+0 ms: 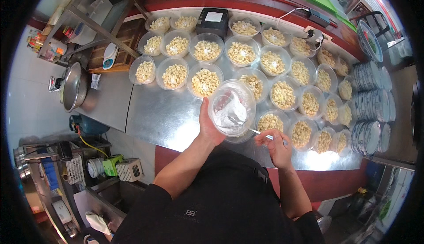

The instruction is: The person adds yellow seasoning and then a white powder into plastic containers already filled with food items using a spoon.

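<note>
My left hand [211,124] grips a clear plastic tub [215,93] from its left side, raised above the counter. White powder [236,108] lies heaped inside it. In my right hand [276,146] is the handle of a metal spoon [257,132], whose bowl dips into the powder. Under and around the tub stand several round clear plastic bowls of pale yellow diced food, such as one bowl [204,80] just beyond my left hand and another [283,94] to the right. Small white powder patches top many of them. The held tub partly hides one bowl [243,138] beneath it.
Stacked bowls [364,138] line the stainless steel counter's [159,116] right end. A black printer [212,23] stands at the back wall. At left are a digital scale [109,56], a metal basin [74,86] and a shelf frame [99,28].
</note>
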### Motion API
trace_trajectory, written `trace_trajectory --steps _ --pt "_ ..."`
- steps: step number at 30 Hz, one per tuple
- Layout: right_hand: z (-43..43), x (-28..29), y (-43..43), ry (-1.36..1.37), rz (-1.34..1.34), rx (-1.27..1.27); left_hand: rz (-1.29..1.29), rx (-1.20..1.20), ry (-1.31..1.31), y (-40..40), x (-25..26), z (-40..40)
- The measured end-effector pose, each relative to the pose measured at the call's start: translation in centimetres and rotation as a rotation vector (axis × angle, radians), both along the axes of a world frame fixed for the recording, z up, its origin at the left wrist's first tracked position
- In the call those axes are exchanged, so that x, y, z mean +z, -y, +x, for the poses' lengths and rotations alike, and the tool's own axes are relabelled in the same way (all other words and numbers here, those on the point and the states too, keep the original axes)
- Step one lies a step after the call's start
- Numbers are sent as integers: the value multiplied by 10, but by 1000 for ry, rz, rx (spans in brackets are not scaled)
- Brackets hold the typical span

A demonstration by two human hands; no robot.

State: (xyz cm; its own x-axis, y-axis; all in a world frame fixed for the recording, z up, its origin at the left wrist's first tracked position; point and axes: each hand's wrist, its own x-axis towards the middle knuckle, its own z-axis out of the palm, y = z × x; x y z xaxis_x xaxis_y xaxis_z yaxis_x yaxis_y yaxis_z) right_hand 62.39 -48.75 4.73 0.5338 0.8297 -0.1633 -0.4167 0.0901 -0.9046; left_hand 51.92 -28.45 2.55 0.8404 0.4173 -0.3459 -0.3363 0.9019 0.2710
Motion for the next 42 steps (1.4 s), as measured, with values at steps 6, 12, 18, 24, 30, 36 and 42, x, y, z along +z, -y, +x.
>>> trace_trajectory --steps 6,12,18,24,30,36,42 --pt "8 -14 21 -247 58 -173 -67 2 48 10 4 1" --pt "38 -37 46 -293 132 -407 -53 15 -19 9 -18 -1" --pt "77 -70 75 -345 -241 -721 -58 -7 -70 8 -26 4" --pt "37 -14 51 -60 -76 -373 -44 -42 -43 6 -17 4" --pt "8 11 24 301 -143 -49 42 -103 36 13 5 7" --pt "-15 8 24 282 -95 6 85 -75 40 15 6 -1" --pt "-19 5 39 75 -36 -153 22 -106 69 21 2 -3"
